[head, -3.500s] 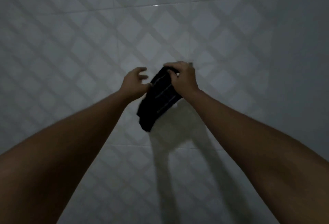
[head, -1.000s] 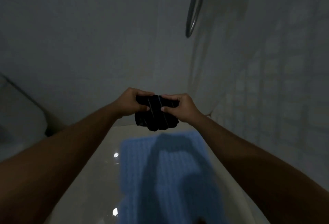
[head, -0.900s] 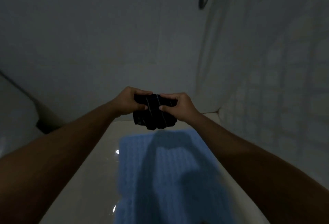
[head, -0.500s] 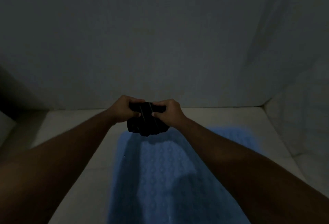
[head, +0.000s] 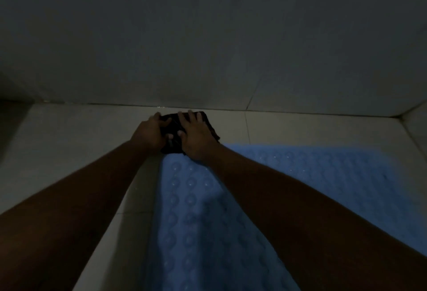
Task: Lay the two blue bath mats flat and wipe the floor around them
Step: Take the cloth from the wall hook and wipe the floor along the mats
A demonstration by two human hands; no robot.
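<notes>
A blue bath mat (head: 300, 175) with a raised ring pattern lies flat on the pale tiled floor (head: 69, 142). It fills the lower middle and right, partly hidden by my forearms. A dark folded cloth (head: 174, 128) rests on the floor just beyond the mat's far left corner, close to the wall. My left hand (head: 150, 135) grips its left side. My right hand (head: 196, 138) presses flat on top of it with fingers spread. Only one mat is plainly visible.
A grey tiled wall (head: 208, 36) rises straight ahead, meeting the floor along a grout line. A second wall (head: 416, 128) closes the right side. Bare floor tiles lie to the left of the mat and between the mat and the far wall.
My view dropped from the wall to the floor. Both hands carried the dark cloth down and forward, and now hold it against the floor by the wall instead of in the air.
</notes>
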